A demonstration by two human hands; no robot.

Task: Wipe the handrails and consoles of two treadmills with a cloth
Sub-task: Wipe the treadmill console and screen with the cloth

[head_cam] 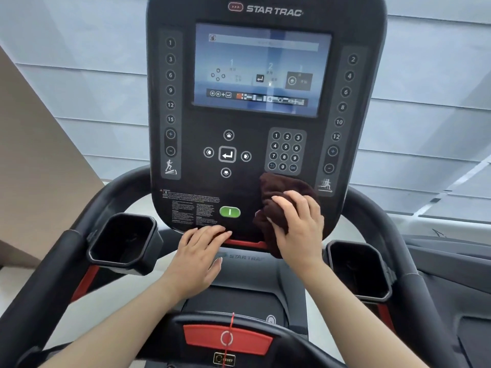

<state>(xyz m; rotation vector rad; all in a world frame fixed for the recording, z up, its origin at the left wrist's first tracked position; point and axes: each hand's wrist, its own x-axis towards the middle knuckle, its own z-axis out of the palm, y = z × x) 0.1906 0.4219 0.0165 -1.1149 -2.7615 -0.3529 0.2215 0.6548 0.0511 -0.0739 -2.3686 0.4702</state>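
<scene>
a dark brown cloth (276, 205), bunched in folds, is lying against the lower right of a star trac treadmill console (239, 123), just below the keypad (285, 152), with the right hand (297, 229) gripping it. the left hand (199, 256) is resting, fingers straight, on the console's near edge. the gripping hand is covering part of the cloth; the fine print (191, 205) is too small to read.

Console (239, 123) straight ahead, both my hands at its lower end

The screen (263, 70) sits high on it, the arrow pad (227, 154) below, the keypad (285, 152) to that pad's right. My right hand (297, 227) bunches the cloth (281, 189) against the panel just under the keypad, right of the start button (230, 211). My left hand (199, 256) lies flat on the bottom edge below that button. Cup holders flank the console, the left handrail (53, 274) and right handrail (414, 248) outside them.
</scene>
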